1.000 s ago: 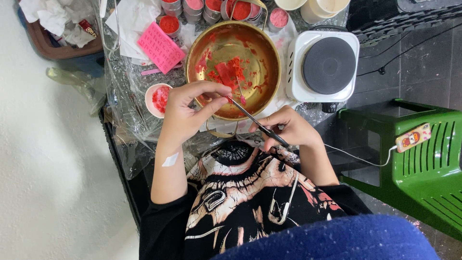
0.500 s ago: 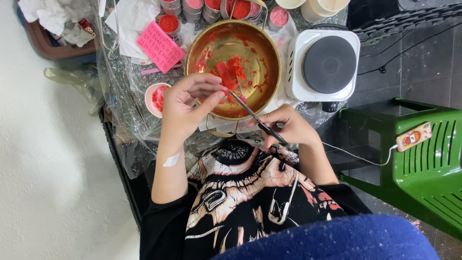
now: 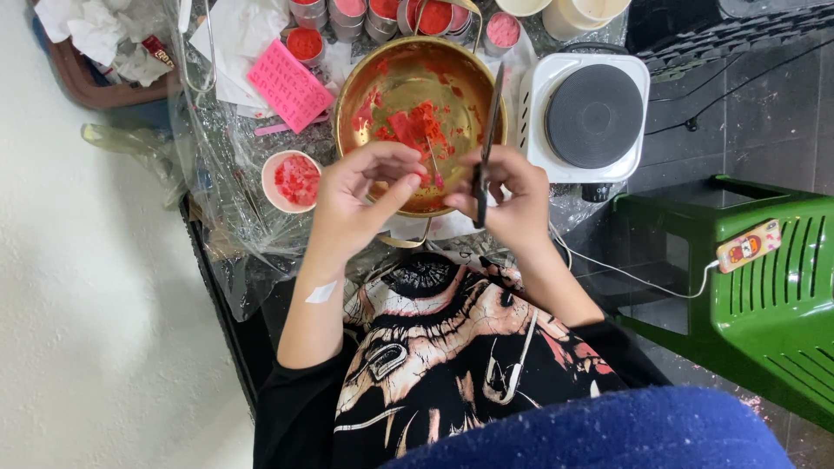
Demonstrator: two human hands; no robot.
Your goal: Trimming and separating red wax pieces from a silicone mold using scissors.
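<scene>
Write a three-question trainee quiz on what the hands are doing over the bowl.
1. True or false: the right hand holds long dark scissors pointing up.
2. What does the left hand pinch? A) a thin stick B) a spoon C) a lid
3. What sits right of the brass bowl?

Key: 1 true. 2 A. 3 a white single hotplate.
</scene>
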